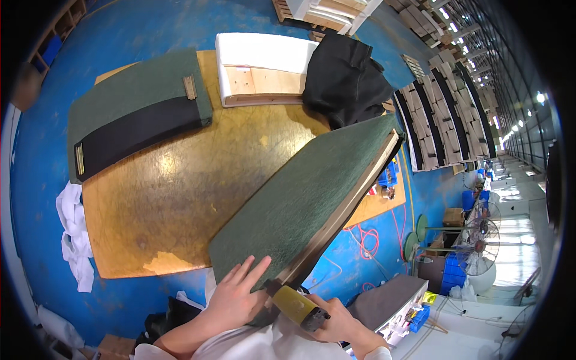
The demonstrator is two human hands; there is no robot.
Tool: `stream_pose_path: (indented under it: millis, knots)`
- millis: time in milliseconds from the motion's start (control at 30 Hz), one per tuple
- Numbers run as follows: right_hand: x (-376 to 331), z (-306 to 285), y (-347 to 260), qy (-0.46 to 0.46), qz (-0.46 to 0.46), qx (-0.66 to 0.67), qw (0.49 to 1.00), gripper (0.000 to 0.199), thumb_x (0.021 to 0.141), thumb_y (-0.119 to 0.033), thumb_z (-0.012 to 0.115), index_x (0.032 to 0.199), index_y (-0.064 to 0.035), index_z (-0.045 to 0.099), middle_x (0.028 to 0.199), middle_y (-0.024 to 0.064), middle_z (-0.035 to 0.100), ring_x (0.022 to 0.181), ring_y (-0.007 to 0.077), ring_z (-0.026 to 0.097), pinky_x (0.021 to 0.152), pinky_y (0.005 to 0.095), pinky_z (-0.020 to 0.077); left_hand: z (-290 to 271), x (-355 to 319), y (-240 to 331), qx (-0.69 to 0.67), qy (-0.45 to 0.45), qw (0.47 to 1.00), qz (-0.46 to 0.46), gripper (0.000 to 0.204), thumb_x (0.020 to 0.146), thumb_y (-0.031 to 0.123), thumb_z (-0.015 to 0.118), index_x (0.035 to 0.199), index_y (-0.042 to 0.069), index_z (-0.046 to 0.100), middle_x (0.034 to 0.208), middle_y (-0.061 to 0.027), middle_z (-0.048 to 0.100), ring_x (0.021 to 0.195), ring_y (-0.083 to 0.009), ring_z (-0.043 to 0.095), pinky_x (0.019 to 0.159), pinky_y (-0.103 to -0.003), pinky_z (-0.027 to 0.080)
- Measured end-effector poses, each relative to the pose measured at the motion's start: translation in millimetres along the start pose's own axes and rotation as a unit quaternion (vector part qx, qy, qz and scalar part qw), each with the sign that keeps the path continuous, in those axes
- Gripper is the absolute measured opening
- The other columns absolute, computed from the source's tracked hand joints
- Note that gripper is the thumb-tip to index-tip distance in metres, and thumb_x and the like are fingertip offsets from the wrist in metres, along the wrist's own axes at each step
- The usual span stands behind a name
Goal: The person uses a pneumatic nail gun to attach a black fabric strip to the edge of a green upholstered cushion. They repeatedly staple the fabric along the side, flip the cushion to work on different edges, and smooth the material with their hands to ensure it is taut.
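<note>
Closest, a green-upholstered panel (300,195) slants from the person's body over the right side of the worktable (198,210), whose broad brown top gives room leftward. A second green panel (138,84), banded black, looks mostly covered; a white padded frame (264,51) shows bare wood. Black fabric (348,78) crowds the slanted panel's far end. Along that panel's edge, a wood strip (345,219) is exposed, seemingly unfinished. Fingers spread, the left hand (237,300) rests on its cloth; the right hand (339,324) grips a yellow staple gun (294,306), nose by the strip's near end.
</note>
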State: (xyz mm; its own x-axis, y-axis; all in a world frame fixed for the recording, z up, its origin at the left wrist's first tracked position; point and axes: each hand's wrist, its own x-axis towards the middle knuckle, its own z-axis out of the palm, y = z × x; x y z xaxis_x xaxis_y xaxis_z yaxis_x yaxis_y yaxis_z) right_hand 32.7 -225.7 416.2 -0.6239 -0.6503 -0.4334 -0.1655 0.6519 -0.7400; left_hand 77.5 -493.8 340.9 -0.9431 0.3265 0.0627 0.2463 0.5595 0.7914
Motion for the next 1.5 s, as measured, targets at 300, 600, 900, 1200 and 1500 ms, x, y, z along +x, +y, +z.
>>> stream_pose_path:
  millis: [300, 600, 900, 1200, 1500]
  knots:
    - [-3, 12, 10, 0.079, 0.026, 0.038, 0.996, 0.033, 0.074, -0.008, 0.079, 0.106, -0.0024, 0.072, 0.102, 0.017, 0.073, 0.077, 0.0351, 0.073, 0.071, 0.0373, 0.0583, 12, -21, -69, -0.246, -0.083, 0.966, -0.003, 0.072, 0.107, 0.031, 0.057, 0.168, 0.013, 0.023, 0.175, -0.0175, 0.014, 0.16, -0.0431, 0.013, 0.126, -0.06, 0.019]
    - [-8, 20, -3, 0.099, 0.039, 0.011, 0.994, 0.029, 0.076, -0.008, 0.076, 0.104, -0.0024, 0.073, 0.09, 0.0114, 0.075, 0.071, 0.029, 0.072, 0.069, 0.033, 0.0566, 1, -41, -34, -0.123, -0.064, 0.989, -0.051, 0.076, 0.098, 0.027, 0.07, 0.163, 0.011, 0.034, 0.17, -0.0236, 0.023, 0.152, -0.0515, 0.029, 0.116, -0.066, 0.034]
    - [-12, 27, -21, 0.018, -0.027, -0.049, 0.998, 0.057, 0.074, -0.017, 0.084, 0.125, -0.0002, 0.065, 0.104, 0.0144, 0.071, 0.068, 0.0316, 0.072, 0.064, 0.0365, 0.0585, 15, -63, -32, -0.131, 0.003, 0.991, -0.029, 0.08, 0.089, 0.018, 0.079, 0.158, 0.003, 0.041, 0.168, -0.0266, 0.027, 0.153, -0.0505, 0.029, 0.118, -0.065, 0.031]
    - [-10, 31, -29, -0.024, 0.01, -0.046, 0.999, 0.067, 0.072, -0.019, 0.082, 0.133, -0.0015, 0.059, 0.091, 0.0167, 0.074, 0.063, 0.0371, 0.071, 0.064, 0.0403, 0.0604, 22, -69, -40, -0.2, 0.02, 0.98, 0.006, 0.089, 0.087, 0.003, 0.073, 0.164, 0.002, 0.028, 0.171, -0.0259, 0.021, 0.16, -0.0454, 0.016, 0.124, -0.064, 0.014]
    - [-1, 25, -44, -0.095, 0.013, -0.027, 0.995, 0.073, 0.072, -0.02, 0.081, 0.138, -0.002, 0.055, 0.084, 0.0165, 0.074, 0.063, 0.0357, 0.072, 0.063, 0.0421, 0.0606, 33, -76, -54, -0.256, 0.029, 0.965, 0.051, 0.082, 0.093, 0.01, 0.068, 0.164, 0.004, 0.029, 0.172, -0.023, 0.021, 0.16, -0.0447, 0.016, 0.125, -0.065, 0.008]
